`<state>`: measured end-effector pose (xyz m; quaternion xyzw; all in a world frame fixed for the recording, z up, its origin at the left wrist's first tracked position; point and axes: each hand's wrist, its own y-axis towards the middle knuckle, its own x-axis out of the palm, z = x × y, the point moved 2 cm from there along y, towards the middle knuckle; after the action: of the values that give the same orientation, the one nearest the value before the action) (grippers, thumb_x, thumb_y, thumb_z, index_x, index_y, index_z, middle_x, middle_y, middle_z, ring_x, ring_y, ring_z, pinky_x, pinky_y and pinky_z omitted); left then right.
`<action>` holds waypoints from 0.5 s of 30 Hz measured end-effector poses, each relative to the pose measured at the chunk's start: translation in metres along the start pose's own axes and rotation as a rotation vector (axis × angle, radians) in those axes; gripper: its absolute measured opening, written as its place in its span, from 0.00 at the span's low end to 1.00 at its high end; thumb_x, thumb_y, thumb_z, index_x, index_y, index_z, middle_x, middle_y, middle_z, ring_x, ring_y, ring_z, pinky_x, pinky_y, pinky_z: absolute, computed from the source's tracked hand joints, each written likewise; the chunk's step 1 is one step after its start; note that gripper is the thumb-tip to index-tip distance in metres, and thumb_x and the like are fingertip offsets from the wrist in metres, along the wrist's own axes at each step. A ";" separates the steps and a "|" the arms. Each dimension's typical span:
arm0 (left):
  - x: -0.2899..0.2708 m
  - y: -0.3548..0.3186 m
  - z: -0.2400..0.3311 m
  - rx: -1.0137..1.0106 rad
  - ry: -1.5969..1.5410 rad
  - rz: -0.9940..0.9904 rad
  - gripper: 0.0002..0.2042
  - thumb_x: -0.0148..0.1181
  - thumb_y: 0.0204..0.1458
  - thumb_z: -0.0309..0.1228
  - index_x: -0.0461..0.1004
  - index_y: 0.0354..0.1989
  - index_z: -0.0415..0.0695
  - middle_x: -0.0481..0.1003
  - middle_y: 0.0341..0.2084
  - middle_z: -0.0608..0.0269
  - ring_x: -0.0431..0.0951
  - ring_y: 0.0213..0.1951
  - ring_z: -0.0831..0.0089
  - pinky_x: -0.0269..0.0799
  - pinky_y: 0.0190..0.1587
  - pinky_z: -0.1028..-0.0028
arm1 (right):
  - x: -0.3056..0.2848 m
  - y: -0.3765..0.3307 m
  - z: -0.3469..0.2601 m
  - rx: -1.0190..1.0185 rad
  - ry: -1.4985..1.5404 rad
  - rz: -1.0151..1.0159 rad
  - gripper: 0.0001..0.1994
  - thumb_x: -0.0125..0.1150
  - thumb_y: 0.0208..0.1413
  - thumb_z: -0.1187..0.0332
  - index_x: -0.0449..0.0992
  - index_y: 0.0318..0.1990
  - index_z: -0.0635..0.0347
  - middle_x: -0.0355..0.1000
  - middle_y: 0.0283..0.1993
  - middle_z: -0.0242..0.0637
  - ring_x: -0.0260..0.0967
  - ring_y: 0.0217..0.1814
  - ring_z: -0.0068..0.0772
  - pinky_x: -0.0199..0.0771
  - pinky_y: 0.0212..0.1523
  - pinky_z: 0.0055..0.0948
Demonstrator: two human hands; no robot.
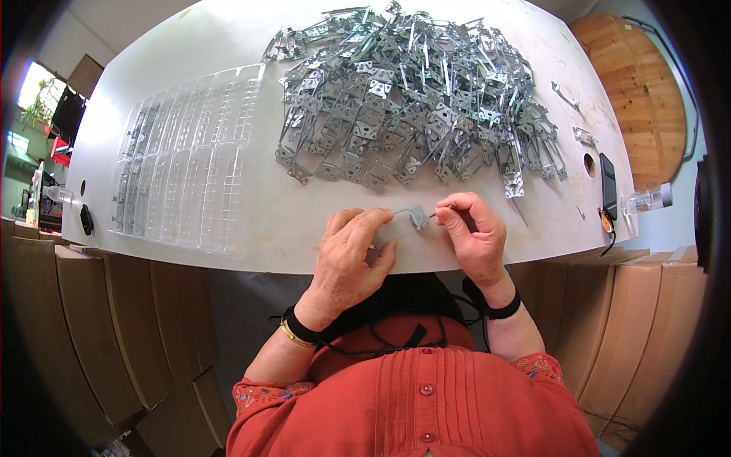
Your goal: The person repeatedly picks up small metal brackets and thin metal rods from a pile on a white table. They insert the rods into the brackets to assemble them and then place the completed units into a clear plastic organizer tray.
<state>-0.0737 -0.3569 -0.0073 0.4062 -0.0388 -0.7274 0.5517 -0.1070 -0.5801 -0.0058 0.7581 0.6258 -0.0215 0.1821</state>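
Just above the near edge of the table, a small grey metal bracket (418, 218) sits between my two hands. A thin rod runs from it to the curled fingers of my left hand (349, 257), which holds the piece from that side. My right hand (476, 234) is closed in a pinch between thumb and forefinger. From that pinch a short thin metal pin (432, 216) points at the bracket; whether the two touch I cannot tell. Beyond my hands lies a big heap of similar metal brackets (411, 107) with thin rods.
A clear plastic tray (199, 156) with rows of slots lies left, metal parts along its left side. At the right are loose brackets (585, 137), a black phone (608, 185) and a clear bottle (646, 199). Cardboard boxes (114, 327) stand below the table's edge.
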 end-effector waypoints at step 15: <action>-0.003 0.002 0.003 0.020 -0.005 -0.061 0.25 0.74 0.44 0.22 0.78 0.55 0.42 0.82 0.44 0.58 0.80 0.46 0.56 0.74 0.51 0.60 | 0.004 0.005 -0.003 -0.029 -0.087 0.002 0.05 0.69 0.64 0.77 0.82 0.45 0.62 0.80 0.38 0.34 0.75 0.37 0.23 0.76 0.39 0.24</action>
<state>-0.0739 -0.3564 -0.0025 0.4111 -0.0351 -0.7443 0.5251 -0.1021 -0.5759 -0.0024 0.7543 0.6169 -0.0452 0.2201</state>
